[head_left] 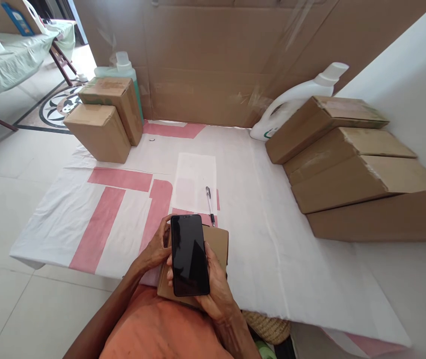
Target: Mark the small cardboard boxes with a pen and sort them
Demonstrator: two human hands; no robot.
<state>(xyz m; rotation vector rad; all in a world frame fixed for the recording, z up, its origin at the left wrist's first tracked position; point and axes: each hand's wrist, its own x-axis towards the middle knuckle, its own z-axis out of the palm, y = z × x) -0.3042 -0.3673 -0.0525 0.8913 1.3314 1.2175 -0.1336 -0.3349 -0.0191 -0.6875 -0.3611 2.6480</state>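
Smartphone (190, 255), screen dark and facing up, is in the right hand (218, 289), above a small carton (218, 243) at the near edge of the cloth-covered table (257, 234). We find the right hand clasped around its lower half: the thumb lies along the right edge and fingertips curl in at the left. The left hand (157, 245) is bent at the upper left corner; we cannot tell whether its fingers grip the phone, the carton or both. For sound handling, we judge that pressure belongs on the frame, with fingertips clear of the glass, the right palm bearing the weight and the left hand steadying the top corner. We advise holding low over the carton, so that any slip is short. We note a pen (210, 204), partly on a paper sheet (194, 174) just beyond the carton; a forward push could roll it.
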